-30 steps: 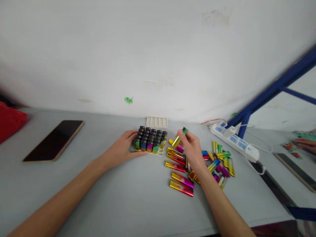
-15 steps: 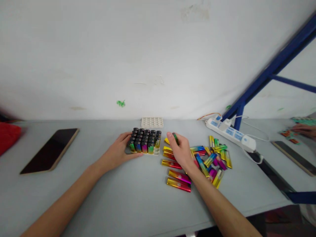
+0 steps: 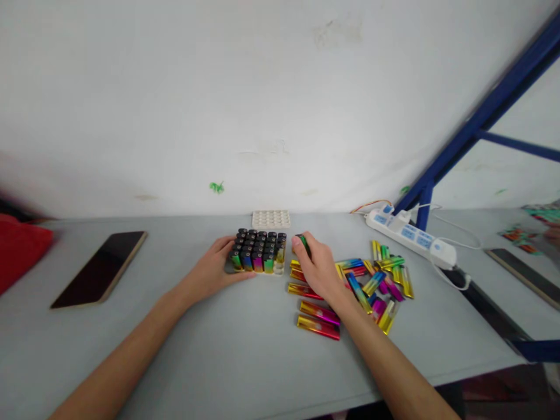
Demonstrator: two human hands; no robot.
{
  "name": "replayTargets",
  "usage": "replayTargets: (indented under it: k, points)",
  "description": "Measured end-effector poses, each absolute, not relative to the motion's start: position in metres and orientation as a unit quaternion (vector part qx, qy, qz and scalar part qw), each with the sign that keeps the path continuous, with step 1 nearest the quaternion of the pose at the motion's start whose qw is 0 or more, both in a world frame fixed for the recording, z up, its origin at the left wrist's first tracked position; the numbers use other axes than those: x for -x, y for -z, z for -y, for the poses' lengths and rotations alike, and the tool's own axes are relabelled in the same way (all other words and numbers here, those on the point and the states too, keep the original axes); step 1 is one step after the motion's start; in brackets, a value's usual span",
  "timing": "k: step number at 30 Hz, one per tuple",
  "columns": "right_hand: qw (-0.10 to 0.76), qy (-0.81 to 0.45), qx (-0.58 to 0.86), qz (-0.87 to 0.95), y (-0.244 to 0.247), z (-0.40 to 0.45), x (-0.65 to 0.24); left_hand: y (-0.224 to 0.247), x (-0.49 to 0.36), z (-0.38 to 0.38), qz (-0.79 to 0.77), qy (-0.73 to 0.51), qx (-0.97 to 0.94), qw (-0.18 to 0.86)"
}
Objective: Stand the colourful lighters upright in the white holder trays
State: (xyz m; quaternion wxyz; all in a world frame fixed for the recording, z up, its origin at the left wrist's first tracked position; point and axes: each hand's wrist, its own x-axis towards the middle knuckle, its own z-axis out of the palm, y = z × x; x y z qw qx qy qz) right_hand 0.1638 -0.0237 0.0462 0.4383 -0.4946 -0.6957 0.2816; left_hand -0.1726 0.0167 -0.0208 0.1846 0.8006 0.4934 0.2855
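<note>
My left hand [image 3: 214, 265] is wrapped around the left side of a white tray [image 3: 278, 270], thumb along its front edge. Shiny gradient-coloured tubes [image 3: 258, 262] with black tops, perhaps vapes, stand upright in tight rows in it. The front right corner of the tray holds no tube. My right hand [image 3: 317, 262] is closed on a dark-ended green tube [image 3: 303, 244], just right of the tray and apart from it. Below this hand several metallic yellow-red tubes [image 3: 318, 327] lie side by side. A loose pile of coloured tubes [image 3: 374, 283] lies further right.
A second white tray with holes [image 3: 271, 219] sits by the wall. At left are a dark phone-like slab [image 3: 100, 268] and a red item [image 3: 21, 251]. A power strip [image 3: 409, 236] with cables and a blue frame [image 3: 472, 122] stand right. Another person's hand [image 3: 552, 232] shows far right.
My right hand has shifted slightly left with the tube, whose end has tipped toward the tray. My left hand stays on the tray. The whole view has shifted slightly.
</note>
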Motion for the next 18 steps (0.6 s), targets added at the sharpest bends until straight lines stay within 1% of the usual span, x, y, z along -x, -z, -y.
replayTargets:
  k: [6,10,15,18]
  points:
    - [0.413,-0.183,0.428,0.782,-0.049,0.022,-0.174,0.025,0.170,-0.015,-0.490,-0.289,-0.802,0.183]
    - [0.349,-0.183,0.445,0.804,-0.044,0.020,-0.178,0.023,0.169,-0.015,-0.492,-0.295,-0.796,0.194]
    - [0.325,-0.169,0.450,0.814,-0.035,0.017,-0.178,0.019,0.167,-0.013,-0.490,-0.294,-0.794,0.207]
    - [0.262,-0.159,0.454,0.837,-0.031,0.016,-0.176,0.020,0.165,-0.013,-0.493,-0.307,-0.788,0.203]
